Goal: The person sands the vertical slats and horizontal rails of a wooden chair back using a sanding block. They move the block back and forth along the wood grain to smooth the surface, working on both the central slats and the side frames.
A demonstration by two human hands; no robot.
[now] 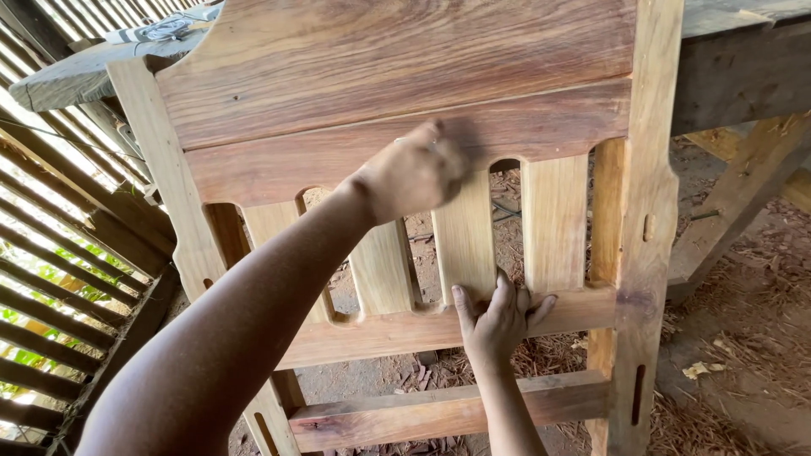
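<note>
A wooden chair frame (pixel 397 76) of bare reddish-brown wood stands in front of me, with a wide top panel, a curved rail (pixel 541 127) and several pale upright slats. My left hand (pixel 414 173) is blurred and presses against the curved rail above the slats. What lies under its fingers is hidden. My right hand (pixel 500 321) rests flat with fingers spread on the foot of a middle slat (pixel 465 241), where the slat meets the lower cross rail (pixel 372 333).
A heavy workbench (pixel 743 76) stands behind the frame at the right. Wood shavings (pixel 743 329) cover the dirt floor. A slatted wall (pixel 59 279) with greenery behind it runs along the left. A grey board (pixel 76 76) with small items lies at the top left.
</note>
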